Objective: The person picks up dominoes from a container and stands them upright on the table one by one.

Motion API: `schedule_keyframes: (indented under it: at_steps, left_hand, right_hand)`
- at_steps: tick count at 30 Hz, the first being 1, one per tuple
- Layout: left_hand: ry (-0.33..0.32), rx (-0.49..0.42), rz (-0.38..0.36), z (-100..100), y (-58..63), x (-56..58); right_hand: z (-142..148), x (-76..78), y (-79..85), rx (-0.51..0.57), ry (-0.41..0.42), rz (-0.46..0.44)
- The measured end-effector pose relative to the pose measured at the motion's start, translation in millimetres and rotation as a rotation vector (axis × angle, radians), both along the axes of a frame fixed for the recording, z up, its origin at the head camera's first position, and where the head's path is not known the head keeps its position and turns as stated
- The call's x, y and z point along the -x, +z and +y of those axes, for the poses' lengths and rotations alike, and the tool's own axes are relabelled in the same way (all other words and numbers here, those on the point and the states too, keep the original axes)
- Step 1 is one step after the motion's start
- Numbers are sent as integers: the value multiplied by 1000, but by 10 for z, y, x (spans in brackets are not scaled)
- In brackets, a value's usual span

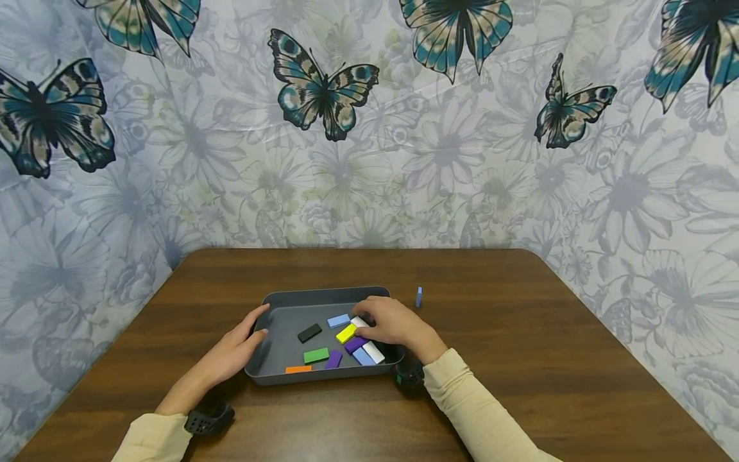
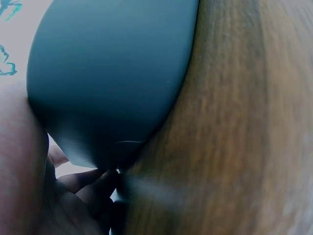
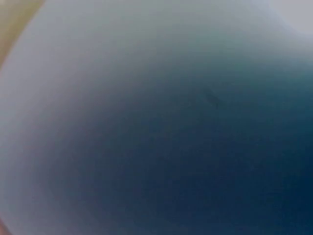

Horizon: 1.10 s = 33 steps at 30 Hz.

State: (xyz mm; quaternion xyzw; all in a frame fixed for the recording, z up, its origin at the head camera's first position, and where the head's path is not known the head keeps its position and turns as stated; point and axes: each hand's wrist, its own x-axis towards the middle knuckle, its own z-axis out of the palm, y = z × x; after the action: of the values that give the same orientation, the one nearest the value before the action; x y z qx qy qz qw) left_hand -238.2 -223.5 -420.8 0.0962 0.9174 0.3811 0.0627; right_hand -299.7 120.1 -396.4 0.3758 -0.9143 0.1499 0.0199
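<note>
A shallow dark grey tray (image 1: 283, 311) sits on the table with several coloured rectangular blocks in it. At its left end my left hand (image 1: 228, 351) grips the wall, thumb over the rim; in the left wrist view, fingers (image 2: 90, 188) curl by the tray's outer side (image 2: 112, 73). My right hand (image 1: 395, 324) reaches over the right side, fingers and thumb curled around a white block (image 1: 359, 322). Close beneath the thumb lie a yellow block (image 1: 346, 333) and a purple block (image 1: 355, 345). The right wrist view is a dark blur.
Also in the tray lie a black block (image 1: 309, 333), a green block (image 1: 315, 355), an orange block (image 1: 298, 369), a light blue block (image 1: 339, 321) and others. One blue block (image 1: 419, 296) stands upright on the wooden table (image 1: 491, 308), beyond the tray's right corner. Butterfly-patterned cloth (image 1: 369, 192) hangs behind.
</note>
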Motion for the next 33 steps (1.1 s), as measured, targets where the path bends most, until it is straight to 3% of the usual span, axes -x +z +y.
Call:
schedule_keyframes:
  at_steps: [15,24,33]
  left_hand:
    - [-4,-8,21,-10,2,0]
    - [-5,-13,19,-7,-4,-2]
    - [-7,-6,22,-9,-3,-2]
  right_hand:
    - [-61,-19,29,-10,-66,-30]
    - [-8,12,15,90,-29,-43]
    - [44,49,65,178,-35,-117]
